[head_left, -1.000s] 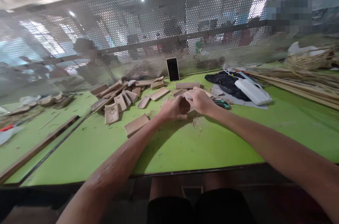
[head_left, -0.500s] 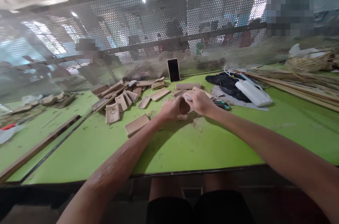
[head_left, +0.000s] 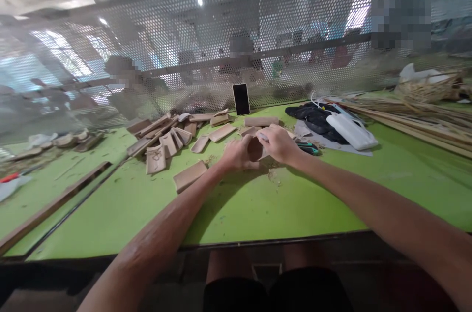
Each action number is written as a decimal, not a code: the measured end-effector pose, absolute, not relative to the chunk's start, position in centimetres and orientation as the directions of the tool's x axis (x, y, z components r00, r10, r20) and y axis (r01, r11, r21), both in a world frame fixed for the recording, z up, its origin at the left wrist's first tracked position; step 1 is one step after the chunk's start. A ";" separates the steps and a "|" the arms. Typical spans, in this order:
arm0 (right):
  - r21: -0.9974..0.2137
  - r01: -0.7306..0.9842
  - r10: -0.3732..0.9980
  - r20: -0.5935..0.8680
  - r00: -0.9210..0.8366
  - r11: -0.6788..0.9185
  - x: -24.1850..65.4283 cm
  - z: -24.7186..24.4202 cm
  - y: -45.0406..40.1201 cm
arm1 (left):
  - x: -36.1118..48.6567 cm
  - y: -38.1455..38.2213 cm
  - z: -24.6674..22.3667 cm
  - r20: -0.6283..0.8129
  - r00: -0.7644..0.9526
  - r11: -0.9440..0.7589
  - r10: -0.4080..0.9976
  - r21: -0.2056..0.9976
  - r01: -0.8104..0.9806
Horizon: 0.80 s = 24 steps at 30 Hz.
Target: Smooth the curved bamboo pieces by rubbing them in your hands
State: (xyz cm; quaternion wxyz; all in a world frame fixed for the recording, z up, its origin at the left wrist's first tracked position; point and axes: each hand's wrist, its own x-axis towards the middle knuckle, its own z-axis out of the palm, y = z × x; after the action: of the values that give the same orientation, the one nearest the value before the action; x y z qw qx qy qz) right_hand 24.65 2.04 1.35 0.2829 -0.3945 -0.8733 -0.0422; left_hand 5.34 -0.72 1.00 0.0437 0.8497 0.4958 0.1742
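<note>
Just above the green table (head_left: 236, 218), my left hand (head_left: 235, 153) grips a curved bamboo piece (head_left: 254, 150), whose brown hollow face shows between my two hands. My right hand (head_left: 278, 142) is closed at the piece's right edge. A small greyish thing (head_left: 263, 136) shows at its fingers, too little of it visible to name. Pale shavings (head_left: 273, 175) lie on the table below my right hand. One loose bamboo piece (head_left: 190, 176) rests left of my left wrist, and a green-and-black utility knife (head_left: 308, 148) lies partly behind my right hand.
Several cut bamboo pieces (head_left: 171, 142) are heaped at back left. A phone (head_left: 241, 99) leans against the perforated metal screen (head_left: 206, 66). To the right are a black bundle (head_left: 313, 118), a white device (head_left: 352, 131) and long bamboo strips (head_left: 416, 123). A wooden bar (head_left: 55, 206) lies left.
Both hands stay around the bamboo piece in nearly the same place. My right hand has shifted very slightly; the view has moved a little.
</note>
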 end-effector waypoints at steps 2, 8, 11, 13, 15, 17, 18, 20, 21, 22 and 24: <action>-0.135 0.722 0.672 0.512 -0.535 0.678 24.6 1.4 2.0 | 5.3 -0.6 1.0 0.255 0.451 -0.508 0.855 0.234 0.829; -0.075 0.684 0.610 0.530 -0.589 0.726 24.5 1.7 1.7 | 5.5 -0.3 0.8 0.258 0.473 -0.525 0.842 0.196 0.828; -0.102 0.723 0.667 0.492 -0.560 0.683 24.4 1.7 1.7 | 5.5 -0.3 0.8 0.258 0.470 -0.521 0.844 0.186 0.833; -0.119 0.738 0.684 0.493 -0.537 0.665 24.4 1.6 1.7 | 5.5 -0.3 0.8 0.271 0.476 -0.532 0.837 0.197 0.824; -0.096 0.708 0.639 0.528 -0.560 0.700 24.3 1.7 1.7 | 5.5 -0.3 0.7 0.276 0.479 -0.539 0.833 0.207 0.817; -0.087 0.689 0.615 0.539 -0.575 0.720 24.1 1.7 1.6 | 5.5 -0.3 0.6 0.278 0.472 -0.533 0.836 0.210 0.820; -0.107 0.698 0.634 0.530 -0.563 0.708 24.1 1.7 1.6 | 5.5 -0.2 0.6 0.279 0.465 -0.527 0.840 0.213 0.823; -0.165 0.724 0.686 0.510 -0.519 0.670 24.0 1.8 1.6 | 5.4 -0.2 0.5 0.286 0.453 -0.519 0.845 0.231 0.823; -0.179 0.725 0.692 0.513 -0.507 0.665 24.0 1.8 1.6 | 5.4 -0.1 0.5 0.286 0.453 -0.521 0.844 0.243 0.818; -0.178 0.715 0.679 0.527 -0.511 0.676 24.0 1.8 1.6 | 5.3 -0.1 0.4 0.286 0.454 -0.523 0.844 0.253 0.814; -0.157 0.690 0.640 0.559 -0.528 0.706 24.0 1.7 1.5 | 5.3 0.1 0.3 0.286 0.458 -0.527 0.842 0.258 0.810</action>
State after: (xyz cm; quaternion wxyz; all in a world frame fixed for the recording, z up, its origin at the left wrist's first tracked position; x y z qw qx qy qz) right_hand 24.02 1.54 1.74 0.3018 -0.3809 -0.8730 -0.0419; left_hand 5.28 0.06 0.28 0.0423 0.8526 0.4842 0.1917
